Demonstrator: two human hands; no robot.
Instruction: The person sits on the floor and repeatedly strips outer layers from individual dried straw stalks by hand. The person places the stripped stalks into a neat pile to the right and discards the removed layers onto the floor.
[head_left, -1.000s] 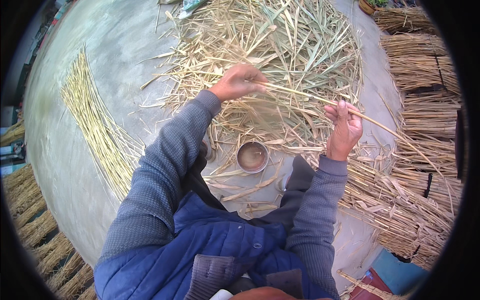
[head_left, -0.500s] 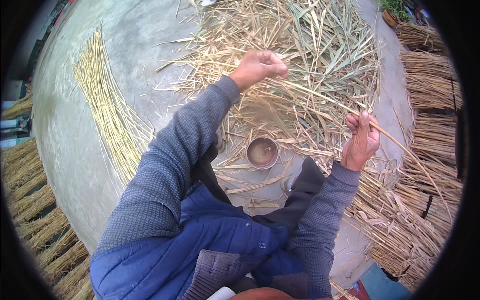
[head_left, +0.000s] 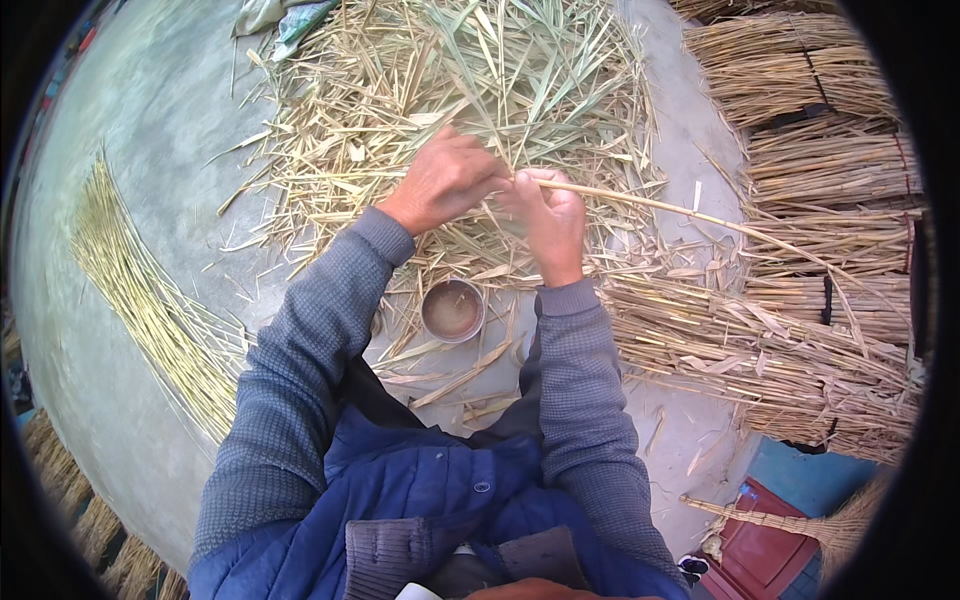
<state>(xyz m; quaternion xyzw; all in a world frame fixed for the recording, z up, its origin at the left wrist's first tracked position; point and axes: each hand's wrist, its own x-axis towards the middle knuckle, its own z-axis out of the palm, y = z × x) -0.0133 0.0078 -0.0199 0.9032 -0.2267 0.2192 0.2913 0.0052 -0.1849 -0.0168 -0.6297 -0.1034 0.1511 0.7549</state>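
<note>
A long, thin reed stalk (head_left: 690,212) slants from my right hand (head_left: 552,225) out to the right, over the near bundle. My right hand is closed round the stalk near its left end, slightly smeared by motion. Touching it from the left, my left hand (head_left: 445,182) is closed, its knuckles up. What its fingers pinch at the stalk's end is hidden. Beneath both hands spreads a wide heap of dry and greenish stripped leaves (head_left: 350,130). A small round metal bowl (head_left: 452,310) with brownish contents stands on the floor between my legs.
A fan of slim yellow stalks (head_left: 150,290) lies on the concrete floor at left. Rows of tied reed bundles (head_left: 820,165) line the right side, with a loose leafy bundle (head_left: 720,340) nearer me. A straw broom (head_left: 780,520) and a red panel (head_left: 755,545) are at lower right.
My hands, formerly wide apart along the stalk, have come together over the leaf heap. The whole view has shifted, so the heap and bowl appear farther left.
</note>
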